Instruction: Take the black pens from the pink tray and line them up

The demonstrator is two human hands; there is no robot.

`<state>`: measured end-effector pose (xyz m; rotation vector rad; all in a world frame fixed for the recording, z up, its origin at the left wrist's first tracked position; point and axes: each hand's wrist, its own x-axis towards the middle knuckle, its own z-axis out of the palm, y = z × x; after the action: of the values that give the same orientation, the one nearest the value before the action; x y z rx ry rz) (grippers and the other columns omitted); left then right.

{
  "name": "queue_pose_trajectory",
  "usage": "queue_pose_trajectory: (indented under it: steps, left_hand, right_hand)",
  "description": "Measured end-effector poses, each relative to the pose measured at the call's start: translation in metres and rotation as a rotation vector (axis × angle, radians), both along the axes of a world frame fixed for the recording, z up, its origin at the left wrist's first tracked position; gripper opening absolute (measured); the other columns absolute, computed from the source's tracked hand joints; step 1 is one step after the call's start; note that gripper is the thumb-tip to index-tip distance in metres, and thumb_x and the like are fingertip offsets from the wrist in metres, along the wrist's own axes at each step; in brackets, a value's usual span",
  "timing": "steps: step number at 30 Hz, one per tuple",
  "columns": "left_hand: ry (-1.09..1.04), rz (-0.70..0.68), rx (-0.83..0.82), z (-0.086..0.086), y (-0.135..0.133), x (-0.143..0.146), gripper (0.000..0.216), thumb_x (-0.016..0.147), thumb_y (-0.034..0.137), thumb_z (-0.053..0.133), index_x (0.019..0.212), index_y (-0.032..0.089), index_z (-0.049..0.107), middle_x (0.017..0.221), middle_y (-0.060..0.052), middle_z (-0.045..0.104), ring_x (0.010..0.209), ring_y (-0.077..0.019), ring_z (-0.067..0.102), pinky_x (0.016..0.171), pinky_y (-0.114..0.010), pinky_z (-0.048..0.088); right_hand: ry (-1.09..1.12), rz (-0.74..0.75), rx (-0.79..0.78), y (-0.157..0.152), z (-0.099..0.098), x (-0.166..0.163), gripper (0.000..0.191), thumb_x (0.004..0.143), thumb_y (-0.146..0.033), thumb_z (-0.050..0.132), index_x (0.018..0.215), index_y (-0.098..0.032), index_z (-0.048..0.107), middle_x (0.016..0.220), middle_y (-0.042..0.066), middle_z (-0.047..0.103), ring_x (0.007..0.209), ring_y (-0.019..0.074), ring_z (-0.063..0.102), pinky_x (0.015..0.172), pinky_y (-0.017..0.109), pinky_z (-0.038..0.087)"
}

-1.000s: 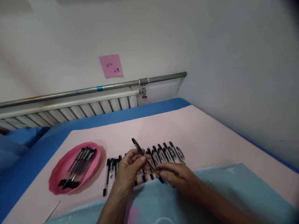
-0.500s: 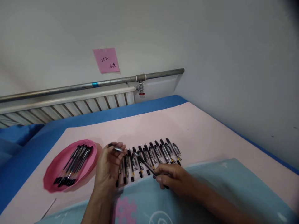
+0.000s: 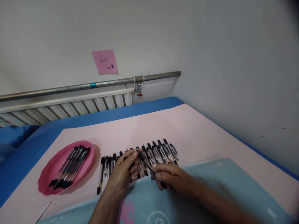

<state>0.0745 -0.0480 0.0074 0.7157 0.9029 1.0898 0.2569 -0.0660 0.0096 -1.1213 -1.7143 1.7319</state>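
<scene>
My right hand point(image 3: 171, 178) is closed on a black pen point(image 3: 149, 169) that slants up to the left. My left hand point(image 3: 122, 175) pinches the pen's upper end, where a small cap point(image 3: 136, 152) sits between its fingertips. Both hands hover over a row of several black-and-clear pens point(image 3: 161, 152) lying side by side on a pink sheet point(image 3: 187, 130). A few more pens of the row point(image 3: 105, 169) show to the left of my left hand. Part of the row is hidden behind my hands.
A pink dish point(image 3: 50, 186) at the left holds several capped black pens point(image 3: 68, 166). A light blue cloth point(image 3: 210, 193) covers the near edge. A thin white stick point(image 3: 43, 212) lies at the lower left. A radiator point(image 3: 70, 107), a pipe point(image 3: 112, 82) and a pink note point(image 3: 104, 61) are behind.
My left hand, which had swung left toward the dish with the cap, has come back to the pen's upper end. My right hand has kept hold of the pen.
</scene>
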Motion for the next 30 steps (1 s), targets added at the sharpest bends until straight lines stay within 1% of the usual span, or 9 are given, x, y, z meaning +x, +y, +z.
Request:
queue_pose_trajectory:
  steps: [7, 9, 12, 15, 17, 21, 25, 27, 30]
  left_hand:
    - [-0.02, 0.044, 0.02, 0.0, 0.001, 0.0, 0.024, 0.067, 0.032, 0.065, 0.082, 0.013, 0.065, 0.051, 0.006, 0.034, 0.04, -0.0023, 0.027, 0.04, -0.018, 0.026]
    - [-0.044, 0.036, 0.027, 0.0, 0.001, 0.0, 0.023, 0.068, 0.031, 0.065, 0.083, 0.013, 0.065, 0.05, 0.006, 0.034, 0.04, -0.0023, 0.027, 0.04, -0.017, 0.025]
    - [-0.07, 0.033, 0.031, 0.0, 0.001, -0.002, 0.022, 0.069, 0.029, 0.064, 0.084, 0.013, 0.065, 0.051, 0.006, 0.036, 0.041, -0.0022, 0.027, 0.04, -0.017, 0.025]
    - [-0.078, 0.032, 0.033, -0.001, 0.001, -0.002, 0.021, 0.07, 0.028, 0.064, 0.085, 0.013, 0.065, 0.052, 0.006, 0.037, 0.041, -0.0022, 0.029, 0.04, -0.017, 0.025]
    - [-0.084, 0.032, 0.037, -0.002, 0.001, -0.002, 0.021, 0.071, 0.028, 0.063, 0.085, 0.013, 0.065, 0.052, 0.005, 0.037, 0.041, -0.0022, 0.029, 0.04, -0.017, 0.025]
    - [-0.091, 0.043, 0.041, -0.001, 0.0, -0.001, 0.021, 0.071, 0.028, 0.063, 0.086, 0.014, 0.065, 0.052, 0.006, 0.037, 0.041, -0.002, 0.028, 0.04, -0.017, 0.025]
    - [-0.1, 0.031, 0.045, -0.001, 0.0, -0.001, 0.02, 0.072, 0.027, 0.062, 0.088, 0.014, 0.065, 0.053, 0.005, 0.038, 0.042, -0.0018, 0.029, 0.041, -0.017, 0.026]
    - [-0.109, 0.032, 0.052, -0.001, 0.0, -0.002, 0.02, 0.073, 0.026, 0.061, 0.088, 0.014, 0.065, 0.053, 0.005, 0.038, 0.042, -0.0018, 0.029, 0.041, -0.017, 0.026]
    - [-0.111, 0.039, 0.053, -0.001, 0.0, -0.002, 0.02, 0.073, 0.026, 0.061, 0.088, 0.014, 0.065, 0.053, 0.005, 0.038, 0.042, -0.0017, 0.029, 0.041, -0.017, 0.025]
  right_hand:
    - [0.038, -0.12, -0.014, 0.0, -0.004, 0.001, 0.016, 0.066, -0.028, 0.062, 0.071, -0.017, 0.052, 0.06, -0.005, 0.048, 0.057, 0.0092, 0.043, 0.053, 0.019, 0.032]
    - [0.065, -0.055, -0.022, 0.0, -0.003, 0.002, 0.015, 0.071, -0.03, 0.057, 0.077, -0.017, 0.056, 0.068, -0.002, 0.053, 0.061, 0.0102, 0.046, 0.054, 0.02, 0.033]
    - [0.096, 0.041, -0.058, 0.001, 0.0, 0.003, 0.025, 0.081, -0.034, 0.043, 0.081, -0.015, 0.059, 0.071, 0.002, 0.059, 0.058, 0.0099, 0.046, 0.052, 0.021, 0.034]
    - [0.105, -0.055, -0.099, 0.001, 0.001, 0.003, 0.015, 0.072, -0.029, 0.055, 0.075, -0.014, 0.057, 0.059, -0.003, 0.053, 0.049, 0.0071, 0.04, 0.048, 0.019, 0.031]
    - [0.139, -0.097, -0.141, 0.001, 0.002, 0.002, 0.017, 0.068, -0.027, 0.06, 0.077, -0.014, 0.055, 0.061, -0.003, 0.053, 0.052, 0.0075, 0.043, 0.049, 0.019, 0.031]
    - [0.219, -0.01, -0.253, 0.001, 0.005, 0.002, 0.028, 0.077, -0.036, 0.048, 0.088, -0.012, 0.056, 0.069, 0.004, 0.06, 0.055, 0.0094, 0.047, 0.047, 0.02, 0.033]
    - [0.196, -0.099, -0.221, 0.002, 0.006, 0.003, 0.017, 0.069, -0.029, 0.059, 0.075, -0.013, 0.054, 0.056, -0.003, 0.052, 0.048, 0.0055, 0.04, 0.045, 0.018, 0.03]
    - [0.245, -0.123, -0.252, 0.002, 0.005, 0.003, 0.021, 0.067, -0.028, 0.062, 0.08, -0.014, 0.053, 0.062, -0.002, 0.055, 0.051, 0.0061, 0.044, 0.046, 0.017, 0.032]
    - [0.304, -0.053, -0.367, 0.002, 0.002, 0.003, 0.03, 0.073, -0.038, 0.054, 0.088, -0.013, 0.053, 0.069, 0.003, 0.059, 0.053, 0.009, 0.05, 0.043, 0.019, 0.034]
